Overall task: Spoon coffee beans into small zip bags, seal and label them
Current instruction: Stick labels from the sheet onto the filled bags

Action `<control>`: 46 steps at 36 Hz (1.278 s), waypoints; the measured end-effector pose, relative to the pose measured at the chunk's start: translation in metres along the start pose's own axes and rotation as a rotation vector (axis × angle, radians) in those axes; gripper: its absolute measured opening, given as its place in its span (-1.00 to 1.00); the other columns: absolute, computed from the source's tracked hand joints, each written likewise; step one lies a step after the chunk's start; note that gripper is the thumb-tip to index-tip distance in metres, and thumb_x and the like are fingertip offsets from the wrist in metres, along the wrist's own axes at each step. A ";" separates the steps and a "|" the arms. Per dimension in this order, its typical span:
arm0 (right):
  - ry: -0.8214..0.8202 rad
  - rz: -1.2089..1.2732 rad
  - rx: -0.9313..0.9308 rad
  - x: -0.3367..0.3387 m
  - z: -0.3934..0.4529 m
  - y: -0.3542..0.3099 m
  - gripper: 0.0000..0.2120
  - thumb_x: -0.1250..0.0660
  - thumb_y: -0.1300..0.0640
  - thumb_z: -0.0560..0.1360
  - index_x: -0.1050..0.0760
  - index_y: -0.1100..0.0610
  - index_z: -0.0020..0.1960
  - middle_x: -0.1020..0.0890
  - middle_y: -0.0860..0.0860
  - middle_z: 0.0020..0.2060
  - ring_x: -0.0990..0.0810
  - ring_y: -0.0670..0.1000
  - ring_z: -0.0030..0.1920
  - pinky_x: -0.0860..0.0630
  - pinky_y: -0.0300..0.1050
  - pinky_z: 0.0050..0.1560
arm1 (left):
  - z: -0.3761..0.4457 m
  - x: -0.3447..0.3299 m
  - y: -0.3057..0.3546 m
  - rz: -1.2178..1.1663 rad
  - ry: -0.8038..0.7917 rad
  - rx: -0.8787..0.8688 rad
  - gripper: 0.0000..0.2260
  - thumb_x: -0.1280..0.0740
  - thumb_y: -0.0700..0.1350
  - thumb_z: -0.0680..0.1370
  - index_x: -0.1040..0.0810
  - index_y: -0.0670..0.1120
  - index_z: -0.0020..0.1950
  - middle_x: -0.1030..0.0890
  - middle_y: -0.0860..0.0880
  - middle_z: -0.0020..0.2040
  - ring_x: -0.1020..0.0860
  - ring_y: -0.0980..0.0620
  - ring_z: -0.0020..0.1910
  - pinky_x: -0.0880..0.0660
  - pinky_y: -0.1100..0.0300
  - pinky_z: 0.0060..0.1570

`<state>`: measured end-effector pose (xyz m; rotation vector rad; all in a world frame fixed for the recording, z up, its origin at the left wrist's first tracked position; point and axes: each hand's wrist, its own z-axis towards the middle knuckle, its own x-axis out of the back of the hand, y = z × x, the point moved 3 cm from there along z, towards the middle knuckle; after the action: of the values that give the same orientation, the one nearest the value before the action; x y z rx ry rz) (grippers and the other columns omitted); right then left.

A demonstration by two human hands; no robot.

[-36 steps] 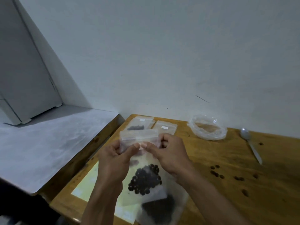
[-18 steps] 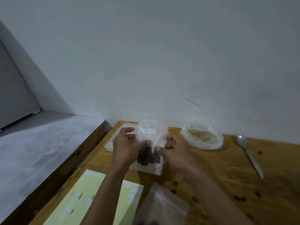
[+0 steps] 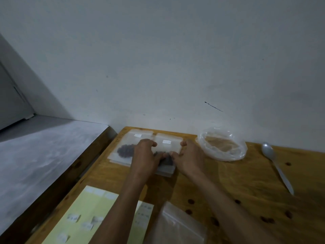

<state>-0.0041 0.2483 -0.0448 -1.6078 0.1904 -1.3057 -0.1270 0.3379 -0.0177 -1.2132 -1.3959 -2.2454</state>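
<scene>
Both hands, left and right, pinching bag mid-frame, on worktop. Light, limp, slippery film; beans shifting inside. Best held by edges.

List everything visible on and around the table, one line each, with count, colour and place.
filled zip bags: at least two, clear with white labels, dark beans inside, far left of table by the wall
open plastic bag: one, clear, nearly empty, right of the zip bags
spoon: one, silver, far right
loose coffee beans: several, dark brown, scattered on the right
label sheet: one, pale yellow with white stickers, near left
empty zip bag: one, clear, near edge
table: one, wooden
left hand: fingers on the right-hand filled bag
right hand: fingers on the same bag
</scene>
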 end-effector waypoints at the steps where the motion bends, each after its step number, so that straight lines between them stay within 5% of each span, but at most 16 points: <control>1: -0.006 0.015 0.016 0.003 -0.002 -0.001 -0.56 -0.48 -0.04 0.47 -0.44 0.03 0.27 -0.61 0.00 0.07 -0.60 0.04 0.04 -0.58 -0.11 -0.08 | -0.003 0.003 0.001 0.009 0.007 -0.012 -0.57 -0.48 -0.02 0.50 -0.53 -0.13 0.32 -0.55 -0.09 0.31 -0.56 0.01 0.15 -0.42 0.33 -0.03; 7: -0.083 0.026 0.132 0.037 -0.044 -0.016 -0.74 -0.45 -0.04 0.50 -0.52 -0.01 0.14 -0.59 -0.10 -0.10 -0.54 -0.16 -0.14 -0.47 -0.25 -0.21 | -0.045 0.038 0.003 0.016 0.013 -0.068 -0.53 -0.47 0.13 0.47 -0.59 -0.11 0.27 -0.64 -0.06 0.17 -0.58 0.06 0.09 -0.42 0.31 -0.06; 11: -0.225 -0.096 0.175 0.063 -0.089 -0.020 -0.85 -0.47 -0.07 0.47 -0.57 -0.07 -0.03 -0.60 -0.17 -0.21 -0.56 -0.18 -0.20 -0.57 -0.21 -0.21 | -0.092 0.048 0.005 0.069 -0.128 -0.043 -0.52 -0.46 0.23 0.42 -0.65 -0.09 0.18 -0.69 -0.03 0.05 -0.61 0.08 -0.05 -0.57 0.17 -0.03; 14: -0.392 -0.296 0.173 0.076 -0.120 -0.013 -0.71 -0.47 -0.17 0.43 -0.59 -0.06 0.07 -0.63 -0.15 -0.11 -0.59 -0.14 -0.11 -0.61 -0.12 -0.09 | -0.122 0.041 0.003 0.160 -0.241 0.001 -0.39 -0.36 0.45 0.25 -0.68 -0.05 -0.05 -0.69 -0.03 -0.11 -0.63 0.04 -0.13 -0.60 0.02 -0.07; 18: -0.441 -0.506 0.232 0.086 -0.147 -0.011 -0.68 -0.47 -0.19 0.40 -0.54 -0.07 0.05 -0.60 -0.12 -0.08 -0.56 -0.08 -0.08 -0.57 -0.08 -0.09 | -0.142 0.026 0.000 0.318 -0.252 -0.032 -0.58 -0.29 0.35 0.31 -0.55 -0.01 -0.22 -0.57 0.04 -0.14 -0.56 0.01 -0.15 -0.55 0.04 -0.15; 25: -0.322 -0.475 0.204 0.087 -0.165 -0.006 -0.58 -0.54 -0.13 0.36 -0.50 -0.07 0.13 -0.55 -0.08 0.05 -0.50 -0.04 0.02 -0.50 -0.10 -0.11 | -0.156 0.023 0.007 0.064 -0.172 0.054 -0.86 -0.48 0.02 0.43 -0.55 0.04 -0.16 -0.58 0.03 -0.08 -0.57 0.03 -0.08 -0.56 0.00 -0.04; 29: -0.302 -0.491 0.184 0.088 -0.169 0.000 -0.53 -0.49 -0.18 0.39 -0.49 -0.04 0.23 -0.53 -0.04 0.16 -0.49 0.00 0.16 -0.54 -0.04 0.06 | -0.161 0.021 0.008 0.174 -0.164 0.036 -0.74 -0.41 0.19 0.42 -0.53 0.02 -0.20 -0.57 0.03 -0.17 -0.56 0.00 -0.13 -0.53 0.03 -0.14; 35: -0.278 -0.510 0.177 0.087 -0.174 0.004 -0.65 -0.45 -0.19 0.44 -0.51 -0.04 0.11 -0.53 -0.06 0.09 -0.48 -0.02 0.08 -0.51 -0.08 -0.01 | -0.164 0.013 0.010 0.280 -0.233 0.083 -0.69 -0.36 0.18 0.47 -0.56 -0.01 0.04 -0.50 -0.04 0.10 -0.46 -0.09 0.12 -0.48 -0.04 0.12; 39: -0.245 -0.464 0.156 0.086 -0.174 0.008 -0.64 -0.47 -0.18 0.41 -0.52 -0.06 0.11 -0.53 -0.08 0.08 -0.49 -0.03 0.06 -0.55 -0.04 0.02 | -0.165 0.014 0.015 0.106 -0.243 0.160 -0.73 -0.38 0.09 0.46 -0.48 0.03 0.08 -0.50 0.01 0.12 -0.44 -0.08 0.17 -0.38 -0.01 0.16; 43: -0.227 -0.450 0.153 0.090 -0.171 0.011 -0.59 -0.45 -0.25 0.40 -0.53 -0.09 0.15 -0.53 -0.11 0.09 -0.48 -0.04 0.13 -0.53 -0.08 0.05 | -0.170 0.025 0.018 -0.149 -0.186 0.130 -0.86 -0.39 -0.09 0.50 -0.45 0.05 -0.04 -0.58 0.05 -0.11 -0.55 0.02 -0.06 -0.51 -0.01 0.05; 46: -0.248 -0.175 0.110 0.100 -0.166 0.011 -0.73 -0.47 -0.16 0.44 -0.56 -0.06 0.03 -0.60 -0.13 -0.02 -0.56 -0.11 -0.02 -0.52 -0.24 -0.17 | -0.174 0.044 0.019 -0.495 -0.140 0.137 -0.85 -0.45 -0.21 0.51 -0.49 -0.07 -0.12 -0.64 -0.07 -0.18 -0.59 0.00 -0.18 -0.57 0.01 -0.10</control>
<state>-0.0926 0.0797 -0.0056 -1.7036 -0.1745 -1.2116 -0.2354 0.1937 -0.0082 -1.0876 -2.0574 -2.3431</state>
